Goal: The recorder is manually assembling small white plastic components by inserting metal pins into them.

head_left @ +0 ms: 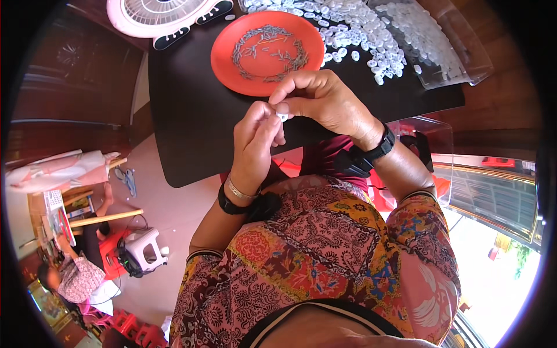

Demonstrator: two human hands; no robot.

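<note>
Small white piece (pixel 283 116) at the fingertips, between the two hands, just below the red plate (pixel 223 72) as seen from above — left hand (pixel 249 148) with thumb and fingers closed on it, right hand (pixel 338 107) curled, its thumb and forefinger brought in at the same spot; cannot tell whether they grip anything. Count: one piece in hand, one plate, one pink fan (pixel 159 13); grey pins (pixel 268 31) on the plate and loose white pieces (pixel 387 57) at upper right — too many, overlapping, to count
</note>
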